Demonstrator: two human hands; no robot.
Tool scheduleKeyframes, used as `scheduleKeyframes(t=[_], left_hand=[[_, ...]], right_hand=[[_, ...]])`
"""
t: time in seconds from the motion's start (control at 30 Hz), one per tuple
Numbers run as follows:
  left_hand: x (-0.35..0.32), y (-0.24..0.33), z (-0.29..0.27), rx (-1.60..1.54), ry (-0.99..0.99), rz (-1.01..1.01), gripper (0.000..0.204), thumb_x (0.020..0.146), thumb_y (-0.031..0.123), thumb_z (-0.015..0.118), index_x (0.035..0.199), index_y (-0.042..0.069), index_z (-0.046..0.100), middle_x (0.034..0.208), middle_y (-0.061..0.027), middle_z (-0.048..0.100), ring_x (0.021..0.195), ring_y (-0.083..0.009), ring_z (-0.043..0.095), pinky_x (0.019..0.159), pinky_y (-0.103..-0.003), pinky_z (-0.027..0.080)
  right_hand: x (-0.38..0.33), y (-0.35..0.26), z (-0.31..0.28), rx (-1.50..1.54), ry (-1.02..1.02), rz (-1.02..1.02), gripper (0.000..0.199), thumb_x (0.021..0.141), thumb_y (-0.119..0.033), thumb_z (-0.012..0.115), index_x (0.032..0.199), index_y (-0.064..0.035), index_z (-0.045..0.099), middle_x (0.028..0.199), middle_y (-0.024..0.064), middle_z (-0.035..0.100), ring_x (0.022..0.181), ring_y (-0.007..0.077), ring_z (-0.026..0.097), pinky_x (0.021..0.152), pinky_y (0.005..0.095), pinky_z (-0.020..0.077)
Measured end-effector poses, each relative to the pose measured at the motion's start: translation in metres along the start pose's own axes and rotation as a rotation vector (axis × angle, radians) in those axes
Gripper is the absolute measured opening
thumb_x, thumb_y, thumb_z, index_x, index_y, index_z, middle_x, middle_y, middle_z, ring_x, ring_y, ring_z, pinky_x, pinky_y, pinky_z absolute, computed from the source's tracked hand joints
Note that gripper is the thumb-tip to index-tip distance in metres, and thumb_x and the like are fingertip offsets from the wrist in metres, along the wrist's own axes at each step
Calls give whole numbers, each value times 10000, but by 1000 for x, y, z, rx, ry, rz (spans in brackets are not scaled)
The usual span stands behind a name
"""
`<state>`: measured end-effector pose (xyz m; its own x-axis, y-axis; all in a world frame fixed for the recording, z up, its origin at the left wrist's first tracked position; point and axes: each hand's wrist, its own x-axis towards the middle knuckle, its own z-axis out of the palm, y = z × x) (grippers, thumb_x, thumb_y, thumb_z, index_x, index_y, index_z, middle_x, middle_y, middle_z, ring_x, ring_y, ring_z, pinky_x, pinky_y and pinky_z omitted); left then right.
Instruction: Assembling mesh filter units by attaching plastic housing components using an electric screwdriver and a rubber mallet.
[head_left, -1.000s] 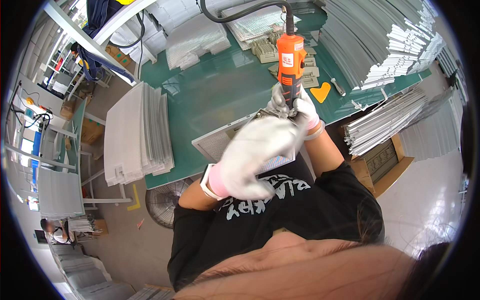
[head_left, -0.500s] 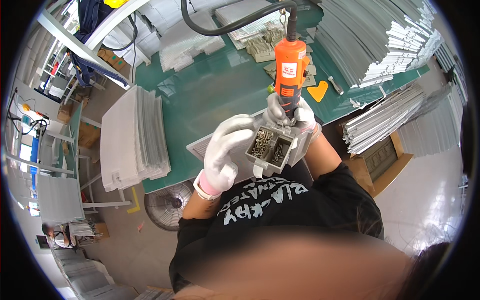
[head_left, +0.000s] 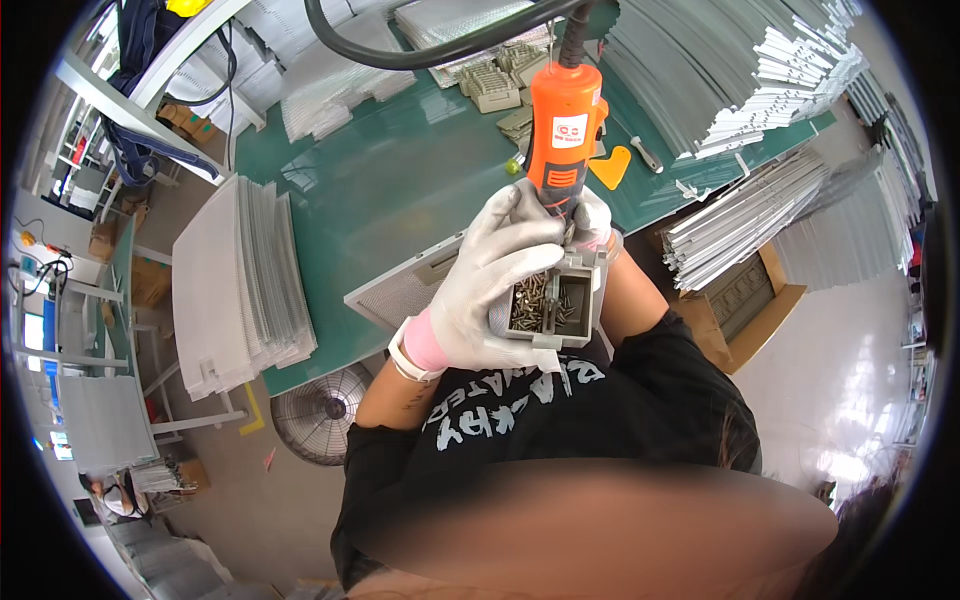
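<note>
A grey two-compartment screw box (head_left: 575,341) sits in front of my chest, with small screws (head_left: 528,303) in both compartments, fuller on the left. My left hand (head_left: 478,285), in a white glove, wraps round the box's left side with its fingers over the back corner. Just behind the box, my gloved right hand (head_left: 592,218) is closed around the lower end of an orange electric screwdriver (head_left: 564,125), which stands upright. The box and the tool hide part of the right hand's grip and the tool's tip. A perforated light panel (head_left: 405,290) lies at the green table's near edge.
On the green table (head_left: 370,160) are stacked sheets (head_left: 250,285) at left, beige parts (head_left: 490,88), a yellow scraper (head_left: 610,168) and a hand screwdriver (head_left: 647,155). A thick black cable (head_left: 420,58) arches overhead. A floor fan (head_left: 325,412) stands below; an open carton (head_left: 750,310) sits right.
My left hand has moved right, from open beside the screw box to gripping its left side. The box has turned slightly and shifted right. The view has shifted, with the right hand still at the screwdriver.
</note>
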<state>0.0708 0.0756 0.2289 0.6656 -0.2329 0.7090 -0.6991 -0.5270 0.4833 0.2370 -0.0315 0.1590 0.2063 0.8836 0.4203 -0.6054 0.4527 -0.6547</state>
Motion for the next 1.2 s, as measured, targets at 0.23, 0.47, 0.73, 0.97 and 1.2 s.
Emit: scheduleKeyframes(t=[0.23,0.47,0.73,0.97,1.2], left_hand=[[3,3,19,52,206,-22,802,596,341,880,1261,68,526,1163,-139,620,1183,-409,504,1087,-578,279],[18,6,34,79,273,-2,743,560,263,857,1209,48,564,1144,-144,626,1088,-388,551,1009,-522,377],[47,8,81,72,375,70,765,484,177,838,1178,0,568,1113,-186,624,922,-364,610,816,-451,475],[34,-6,120,130,291,-4,820,581,187,863,1291,19,488,1257,-162,560,1090,-353,550,951,-469,399],[18,-15,127,47,303,-29,846,616,160,854,1338,33,433,1293,-167,531,1122,-359,532,990,-477,387]], right_hand=[[-9,-28,15,-257,137,-37,608,902,-328,670,1353,29,474,1216,114,598,1085,199,593,973,340,466],[-80,-113,50,-1237,523,-154,499,996,-275,515,1383,38,487,866,45,649,869,145,605,885,285,460],[-128,-146,135,-992,548,598,957,960,-463,563,1554,6,-22,889,116,664,719,171,670,693,288,540],[-123,-139,141,-870,743,660,1008,919,-400,671,1552,14,4,948,108,624,756,122,625,651,263,518],[-116,-122,121,-664,713,729,696,900,-346,659,1426,-35,327,940,58,590,734,98,600,624,237,515]])
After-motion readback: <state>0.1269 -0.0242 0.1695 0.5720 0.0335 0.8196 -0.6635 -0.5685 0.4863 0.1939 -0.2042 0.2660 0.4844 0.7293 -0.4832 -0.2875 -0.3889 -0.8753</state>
